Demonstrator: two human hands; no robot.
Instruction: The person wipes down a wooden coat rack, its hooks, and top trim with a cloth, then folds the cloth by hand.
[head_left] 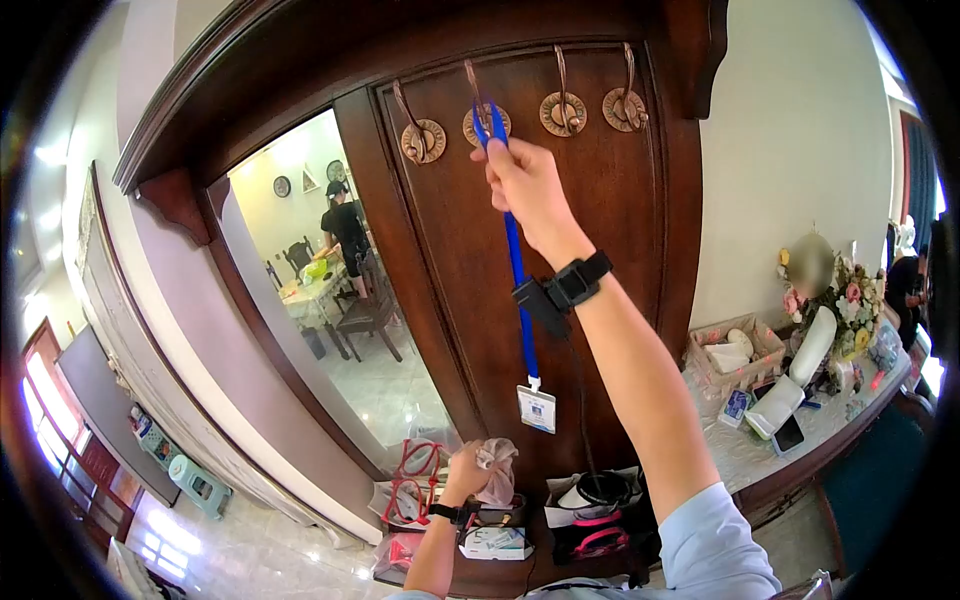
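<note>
My right hand (525, 190) is raised to the row of coat hooks, its fingers closed on the blue lanyard (515, 255). The top loop of the strap is at the second hook (486, 122) from the left; I cannot tell whether it is over the hook. An ID badge (537, 408) in a clear holder hangs from the strap's lower end against the dark wood panel (560, 200). Lower down, my left hand (464, 472) is closed on a crumpled pale pink cloth or bag (496, 470) above the cabinet's cluttered shelf.
Red-handled bags (412, 485), a white box (495, 543) and a black bag with pink trim (598, 540) crowd the shelf. A mirror (350, 270) reflects a person by a table. On the right, a side table (735, 455) bears a basket (738, 350), a telephone and flowers (850, 310).
</note>
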